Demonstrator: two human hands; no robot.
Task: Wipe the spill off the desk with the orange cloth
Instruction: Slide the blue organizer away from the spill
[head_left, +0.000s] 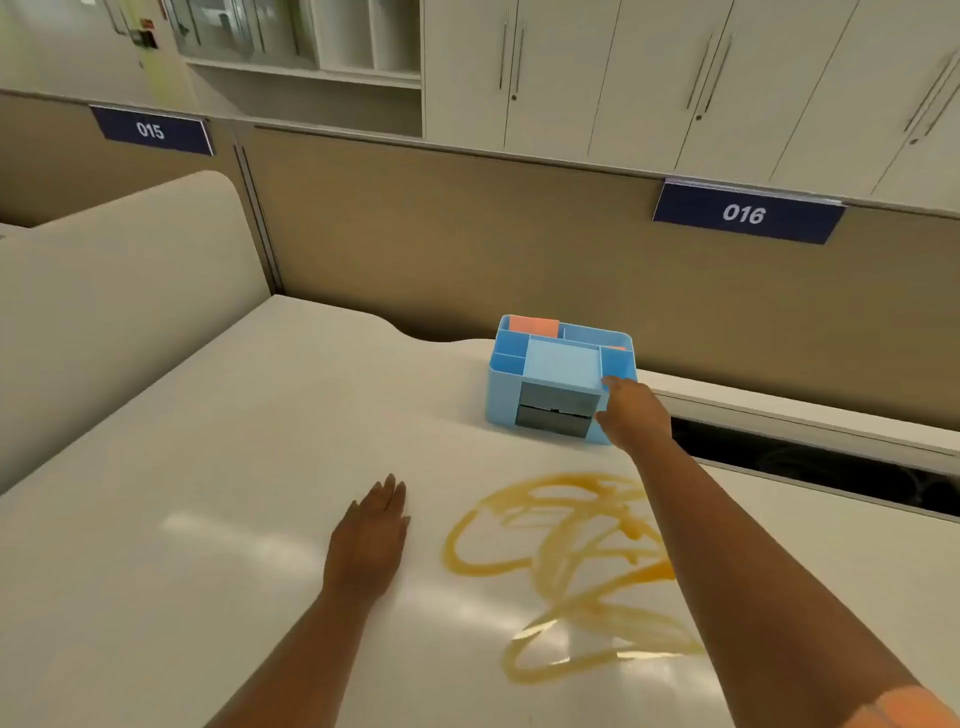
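Head view: white desk (208, 441) — amber spill (566, 561), left hand (369, 540) flat, fingers together — beige partition (467, 234) behind.

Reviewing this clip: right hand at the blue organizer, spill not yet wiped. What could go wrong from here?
1. The right forearm crosses directly over the amber spill; dropping it could smear liquid onto the arm.
2. The right hand is at the blue desk organizer's near corner; the orange cloth sits in a far compartment, so reaching may shove the organizer.
3. The left hand lies flat beside the spill, in a wipe's path.

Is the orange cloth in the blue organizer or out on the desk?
In: orange cloth sits in the blue organizer's back-left compartment.
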